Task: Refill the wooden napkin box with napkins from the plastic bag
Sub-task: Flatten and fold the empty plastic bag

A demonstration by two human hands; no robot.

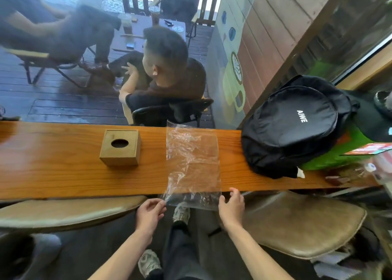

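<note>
A square wooden napkin box (121, 148) stands on the long wooden counter (53, 173), and its oval top hole looks dark. To its right a clear plastic bag (193, 163) lies flat and crinkled, its near end hanging over the counter's front edge. I see no napkins through it. My left hand (149, 212) is just below the bag's near left corner, thumb and fingers curled close to the plastic; a grip cannot be made out. My right hand (232, 205) is at the near right corner, thumb against the bag's edge and fingers spread.
A black backpack (297, 127) fills the counter's right end, beside green and red packaging (369, 148). Two padded stools (297, 220) (63, 212) stand on either side of my legs. Beyond the glass, people sit on chairs at a deck table.
</note>
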